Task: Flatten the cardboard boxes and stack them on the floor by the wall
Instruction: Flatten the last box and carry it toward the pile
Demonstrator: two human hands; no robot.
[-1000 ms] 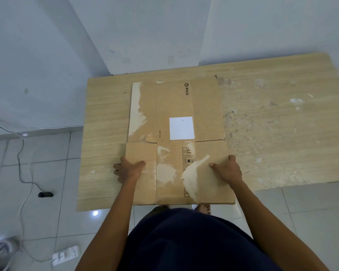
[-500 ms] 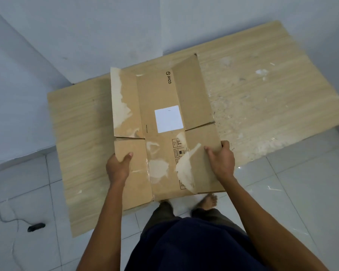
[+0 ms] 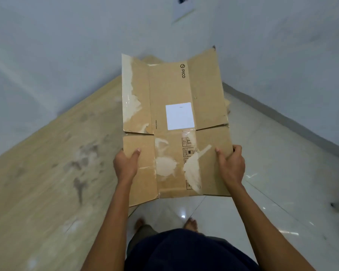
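Observation:
A flattened brown cardboard box (image 3: 172, 89) with a white label, a PICO print and torn tape patches is held in the air in front of me. My left hand (image 3: 125, 165) grips its near left flap, thumb on top. My right hand (image 3: 231, 165) grips its near right edge, thumb on top. The box's far flaps bend up a little. Beyond its far edge, low in the corner of the walls, a bit of more cardboard (image 3: 151, 59) shows; most of it is hidden by the held box.
A wooden table top (image 3: 47, 173) with stains fills the left side, close beside me. White floor tiles (image 3: 272, 173) lie to the right, bounded by a white wall with a grey skirting (image 3: 282, 112). My bare feet stand on the tiles below the box.
The box was pressed flat on the table, then lifted off it. I have turned right, so the table now lies to my left and the wall corner is ahead.

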